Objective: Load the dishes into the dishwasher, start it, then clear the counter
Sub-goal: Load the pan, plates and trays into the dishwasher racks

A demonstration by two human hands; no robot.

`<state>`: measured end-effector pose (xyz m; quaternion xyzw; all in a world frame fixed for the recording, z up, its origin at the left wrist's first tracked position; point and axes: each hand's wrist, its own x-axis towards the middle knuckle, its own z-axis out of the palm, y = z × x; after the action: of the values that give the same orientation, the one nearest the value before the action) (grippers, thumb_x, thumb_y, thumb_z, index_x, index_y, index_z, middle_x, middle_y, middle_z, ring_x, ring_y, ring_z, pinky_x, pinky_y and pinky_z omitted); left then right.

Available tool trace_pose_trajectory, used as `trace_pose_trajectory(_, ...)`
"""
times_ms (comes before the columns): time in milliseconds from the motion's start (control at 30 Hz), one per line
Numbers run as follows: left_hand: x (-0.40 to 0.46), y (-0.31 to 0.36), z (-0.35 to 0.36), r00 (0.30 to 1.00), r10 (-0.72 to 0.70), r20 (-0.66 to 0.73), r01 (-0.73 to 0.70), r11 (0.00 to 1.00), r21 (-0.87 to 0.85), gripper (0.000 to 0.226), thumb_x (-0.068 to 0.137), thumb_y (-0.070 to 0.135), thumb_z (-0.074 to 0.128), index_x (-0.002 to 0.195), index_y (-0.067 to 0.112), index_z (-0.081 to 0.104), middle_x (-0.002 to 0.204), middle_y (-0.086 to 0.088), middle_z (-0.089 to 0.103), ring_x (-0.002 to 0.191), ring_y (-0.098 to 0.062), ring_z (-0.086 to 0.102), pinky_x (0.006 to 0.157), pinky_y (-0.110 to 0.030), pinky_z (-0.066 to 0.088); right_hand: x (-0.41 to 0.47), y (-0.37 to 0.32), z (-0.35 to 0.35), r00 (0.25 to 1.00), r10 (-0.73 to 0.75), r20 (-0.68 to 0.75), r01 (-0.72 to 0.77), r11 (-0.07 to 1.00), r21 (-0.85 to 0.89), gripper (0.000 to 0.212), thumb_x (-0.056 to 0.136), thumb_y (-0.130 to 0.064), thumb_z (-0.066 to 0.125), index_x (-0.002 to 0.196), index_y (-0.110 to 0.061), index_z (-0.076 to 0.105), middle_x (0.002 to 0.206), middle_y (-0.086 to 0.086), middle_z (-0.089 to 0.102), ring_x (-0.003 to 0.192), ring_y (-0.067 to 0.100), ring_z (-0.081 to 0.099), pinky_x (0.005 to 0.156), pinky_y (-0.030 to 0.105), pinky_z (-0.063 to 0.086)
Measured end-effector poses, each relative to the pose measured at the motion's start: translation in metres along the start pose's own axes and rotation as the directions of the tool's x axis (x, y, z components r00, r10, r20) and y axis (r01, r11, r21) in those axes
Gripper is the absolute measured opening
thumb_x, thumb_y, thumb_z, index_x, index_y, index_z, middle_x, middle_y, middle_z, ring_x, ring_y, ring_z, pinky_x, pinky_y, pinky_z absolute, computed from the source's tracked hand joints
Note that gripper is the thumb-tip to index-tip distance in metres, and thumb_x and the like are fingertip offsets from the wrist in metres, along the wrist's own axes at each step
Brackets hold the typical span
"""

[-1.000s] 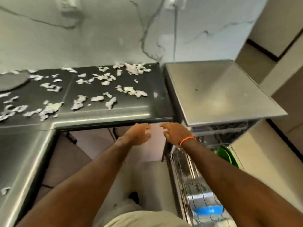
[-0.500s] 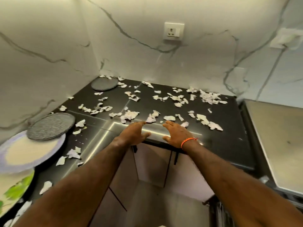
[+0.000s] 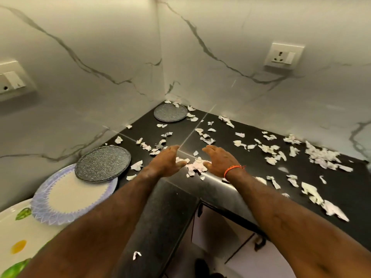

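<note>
1. Both hands have advanced from the bench edge to over the paper scraps (image 3: 197, 165); the view has swung toward the wall corner.
2. Left hand (image 3: 167, 162) and right hand (image 3: 218, 160) hover spread wide, holding nothing, palms facing.
3. Best to sweep inward, heaping scraps near the bench (image 3: 251, 173) edge.
4. Scraps trail rightward from the wall corner, with no single long axis; plates (image 3: 102, 163) lie flat, left of the hands.

1. No writing, brand, number or sign can be read anywhere.
2. The wall socket (image 3: 283, 56) at 1 o'clock shows only blank plastic — no lettering.
3. The switch plate (image 3: 12, 80) at 9 o'clock is too blurred to tell.
</note>
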<state>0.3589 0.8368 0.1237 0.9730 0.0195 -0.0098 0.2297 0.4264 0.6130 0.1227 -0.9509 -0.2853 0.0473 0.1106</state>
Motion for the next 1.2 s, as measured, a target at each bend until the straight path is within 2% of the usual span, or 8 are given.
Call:
trace_pose_trajectory(167,0.05,-0.036,-0.011,0.995,-0.103,-0.002,0.103,0.995,-0.007,0.076,0.091,0.047,0.07,0.149,0.008,0.041,0.148,-0.014,0.05,0.134,-0.029,0.049,0.111,-0.038,0.042,0.081,0.001,-0.001,0.997,-0.07,-0.016,0.07,0.998,-0.003,0.055,0.094,-0.033,0.062,0.146,-0.02,0.047,0.15,0.002,0.048,0.134,0.026,0.048,0.109,0.041,0.042)
trace_pose_trajectory(467,0.174,-0.103,-0.019,0.973,-0.231,0.02,0.232,0.973,-0.018,0.066,0.093,0.043,0.067,0.143,0.008,0.044,0.146,-0.013,0.049,0.134,-0.027,0.049,0.11,-0.036,0.04,0.255,0.025,0.015,0.992,-0.105,0.064,0.105,0.994,0.007,0.053,0.092,-0.034,0.058,0.143,-0.021,0.048,0.147,0.003,0.051,0.131,0.026,0.05,0.108,0.042,0.044)
trace_pose_trajectory(633,0.245,-0.137,-0.015,0.961,-0.277,0.018,0.278,0.959,-0.052,0.073,0.092,0.046,0.068,0.149,0.009,0.04,0.148,-0.012,0.047,0.136,-0.026,0.046,0.114,-0.035,0.037,0.344,0.041,0.029,0.997,-0.039,0.072,0.034,0.997,0.062,0.046,0.093,-0.035,0.058,0.136,-0.017,0.055,0.138,0.01,0.058,0.128,0.03,0.054,0.106,0.043,0.046)
trace_pose_trajectory(867,0.334,-0.183,0.007,0.911,-0.403,-0.09,0.387,0.909,-0.151,0.064,0.095,0.049,0.062,0.144,0.012,0.047,0.142,-0.015,0.047,0.135,-0.033,0.046,0.114,-0.049,0.038,0.425,0.059,0.052,0.994,0.097,0.042,-0.102,0.985,0.14,0.048,0.095,-0.046,0.057,0.131,-0.014,0.057,0.129,0.013,0.064,0.119,0.035,0.058,0.099,0.045,0.049)
trace_pose_trajectory(967,0.358,-0.199,0.015,0.877,-0.468,-0.11,0.436,0.87,-0.232,0.059,0.094,0.038,0.065,0.146,0.015,0.048,0.157,-0.016,0.038,0.15,-0.032,0.029,0.121,-0.054,0.028,0.44,0.06,0.067,0.991,0.132,0.036,-0.134,0.989,0.065,0.048,0.092,-0.056,0.054,0.12,-0.016,0.06,0.122,0.012,0.065,0.115,0.037,0.055,0.094,0.048,0.049)
trace_pose_trajectory(1067,0.368,-0.197,0.015,0.831,-0.53,-0.169,0.396,0.777,-0.49,0.053,0.09,0.017,0.071,0.141,0.018,0.055,0.148,-0.008,0.05,0.133,-0.019,0.05,0.114,-0.039,0.041,0.438,0.056,0.078,0.99,0.14,0.009,-0.14,0.988,0.07,0.047,0.092,-0.057,0.051,0.123,-0.025,0.063,0.132,0.005,0.061,0.122,0.033,0.047,0.098,0.05,0.043)
trace_pose_trajectory(1133,0.369,-0.189,0.007,0.756,-0.629,-0.181,0.366,0.636,-0.679,0.056,0.089,0.005,0.07,0.141,0.017,0.054,0.139,-0.004,0.057,0.097,-0.011,0.061,0.085,-0.027,0.056,0.435,0.054,0.079,0.989,0.147,0.035,-0.149,0.985,0.09,0.048,0.091,-0.055,0.051,0.131,-0.03,0.06,0.142,0.002,0.054,0.129,0.031,0.042,0.102,0.051,0.038)
trace_pose_trajectory(1200,0.369,-0.187,0.0,0.67,-0.729,-0.14,0.329,0.461,-0.824,0.063,0.089,0.002,0.07,0.147,0.014,0.047,0.138,-0.001,0.055,0.095,-0.012,0.06,0.07,-0.022,0.053,0.431,0.053,0.078,0.987,0.146,0.068,-0.152,0.984,0.09,0.05,0.091,-0.053,0.053,0.135,-0.032,0.057,0.147,0.001,0.048,0.132,0.03,0.038,0.104,0.051,0.035)
